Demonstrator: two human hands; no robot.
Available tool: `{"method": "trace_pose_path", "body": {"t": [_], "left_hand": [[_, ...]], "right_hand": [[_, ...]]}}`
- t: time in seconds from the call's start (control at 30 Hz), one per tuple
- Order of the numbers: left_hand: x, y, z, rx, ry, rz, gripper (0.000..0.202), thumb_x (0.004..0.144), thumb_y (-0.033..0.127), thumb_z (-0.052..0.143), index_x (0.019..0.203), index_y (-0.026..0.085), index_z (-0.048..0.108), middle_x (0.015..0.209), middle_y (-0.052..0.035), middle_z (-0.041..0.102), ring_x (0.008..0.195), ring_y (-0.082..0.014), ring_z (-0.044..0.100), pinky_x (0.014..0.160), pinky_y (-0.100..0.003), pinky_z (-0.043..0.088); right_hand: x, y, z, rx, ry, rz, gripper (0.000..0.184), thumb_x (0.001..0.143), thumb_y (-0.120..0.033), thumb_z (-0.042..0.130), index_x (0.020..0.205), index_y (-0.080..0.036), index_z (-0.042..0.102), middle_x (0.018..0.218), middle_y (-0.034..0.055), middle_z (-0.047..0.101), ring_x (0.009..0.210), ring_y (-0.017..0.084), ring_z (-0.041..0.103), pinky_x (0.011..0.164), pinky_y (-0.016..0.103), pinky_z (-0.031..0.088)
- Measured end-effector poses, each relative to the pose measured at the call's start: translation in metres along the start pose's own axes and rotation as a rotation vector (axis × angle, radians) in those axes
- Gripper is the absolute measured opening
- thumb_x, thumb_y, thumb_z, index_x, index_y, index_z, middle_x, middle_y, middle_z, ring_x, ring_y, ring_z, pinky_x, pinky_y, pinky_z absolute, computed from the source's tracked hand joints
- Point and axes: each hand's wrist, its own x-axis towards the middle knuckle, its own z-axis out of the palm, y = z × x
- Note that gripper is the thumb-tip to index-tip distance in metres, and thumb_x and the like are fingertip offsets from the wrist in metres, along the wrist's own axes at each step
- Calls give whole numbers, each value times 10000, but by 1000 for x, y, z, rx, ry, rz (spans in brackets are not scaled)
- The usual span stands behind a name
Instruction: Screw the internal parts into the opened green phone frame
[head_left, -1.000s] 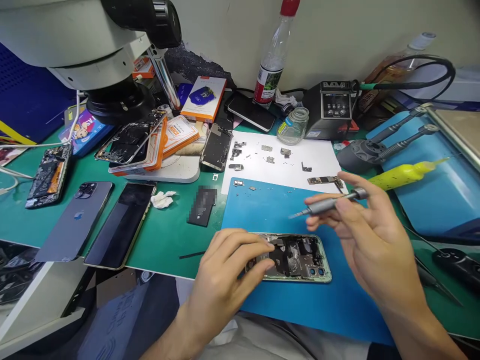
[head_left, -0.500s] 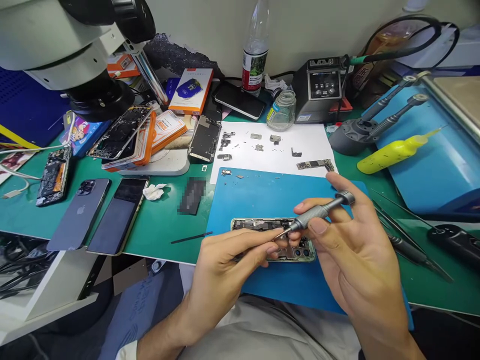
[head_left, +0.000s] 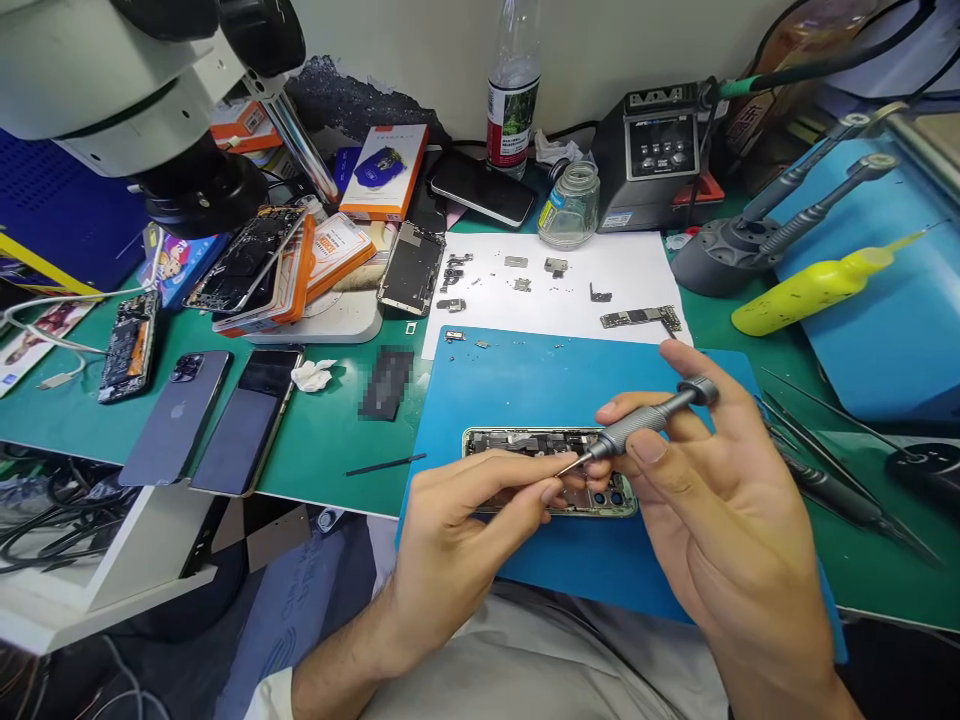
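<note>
Grey knurled-metal screwdriver (head_left: 634, 428) slants down-left from the right hand (head_left: 724, 510), which holds it in loosely curled fingers, to the nearly pinched left hand (head_left: 469, 525), its grip unclear, over the nearer, opened pale-green-rimmed phone (head_left: 517, 440) lying left-to-right, lower centre.

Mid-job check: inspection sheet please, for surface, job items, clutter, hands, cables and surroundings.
Surface: green bench, with blue mat and white paper.
Job items: opened phone on the mat, partly hidden; screwdriver slanted above it.
Clutter: small parts on the paper; purple-gray phone, black phone and crumpled tissue at left.
Hands: right hand holds the screwdriver; left hand is at its lower end, grip unclear.
Cables: white cable at far left; black cable at upper right.
Surroundings: microscope at upper left, bottle near wall.
</note>
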Motion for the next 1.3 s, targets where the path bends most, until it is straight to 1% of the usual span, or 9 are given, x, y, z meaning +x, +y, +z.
{"method": "trace_pose_path", "body": {"t": [0.17, 0.27, 0.37, 0.53, 0.63, 0.8, 0.93, 1.07, 1.3], "left_hand": [[0, -3, 1, 47, 25, 68, 261, 1049, 113, 808, 1246, 265, 884, 1094, 31, 914, 904, -96, 869, 847, -155, 702], [-2, -5, 1, 78, 33, 106, 274, 1042, 97, 810, 1261, 246, 877, 1122, 14, 912, 942, -95, 869, 868, -142, 690], [-4, -8, 0, 108, 8, 127, 315, 1052, 86, 789, 1313, 247, 862, 1165, 5, 907, 984, -102, 867, 905, -159, 692], [-5, -9, -2, 136, -22, 160, 340, 1068, 91, 766, 1363, 243, 841, 1170, 0, 907, 967, -104, 866, 888, -170, 698], [-3, -8, -1, 163, 6, 184, 314, 1056, 82, 772, 1328, 216, 853, 1154, -16, 908, 960, -109, 867, 881, -163, 693], [1, -6, 2, 191, 51, 227, 276, 1029, 44, 771, 1252, 170, 874, 1106, -36, 912, 956, -105, 869, 906, -127, 670], [0, -8, 2, 186, 44, 232, 296, 1030, 49, 774, 1278, 179, 870, 1139, -34, 912, 986, -113, 875, 934, -134, 675], [-1, -10, 1, 181, 29, 214, 321, 1042, 75, 784, 1323, 208, 863, 1169, -31, 910, 988, -125, 877, 909, -161, 693], [-2, -9, -1, 156, -2, 160, 335, 1058, 104, 778, 1346, 255, 860, 1140, -24, 911, 929, -151, 878, 847, -217, 722]], "right_hand": [[-4, 3, 1, 11, 14, 12, 613, 983, -421, 906, 1503, -391, 582, 1122, -4, 734, 838, 90, 749, 777, 144, 697], [-3, 5, 0, 29, 6, 29, 616, 991, -418, 899, 1507, -385, 564, 1124, -5, 731, 839, 86, 749, 771, 145, 695], [-1, 7, -1, 56, 5, 58, 633, 973, -414, 916, 1499, -374, 565, 1119, -6, 730, 841, 91, 747, 764, 148, 696], [-1, 5, 0, 65, 8, 78, 636, 954, -417, 934, 1484, -383, 585, 1104, -12, 728, 853, 93, 744, 762, 139, 691], [-2, 4, 0, 59, 5, 85, 637, 952, -424, 935, 1485, -391, 587, 1110, -14, 725, 835, 81, 734, 770, 127, 683], [-3, 6, -1, 58, 2, 105, 641, 957, -435, 928, 1493, -406, 577, 1124, -12, 716, 810, 85, 726, 751, 160, 691], [-3, 9, -3, 51, 12, 99, 645, 956, -426, 927, 1497, -396, 579, 1128, -6, 721, 842, 95, 738, 754, 164, 698], [-2, 11, -3, 49, 22, 87, 673, 956, -420, 926, 1518, -380, 558, 1150, 2, 727, 859, 115, 752, 755, 188, 711], [1, 10, -4, 52, 16, 101, 651, 949, -400, 935, 1497, -375, 585, 1118, 2, 737, 917, 104, 757, 780, 130, 686]]}}
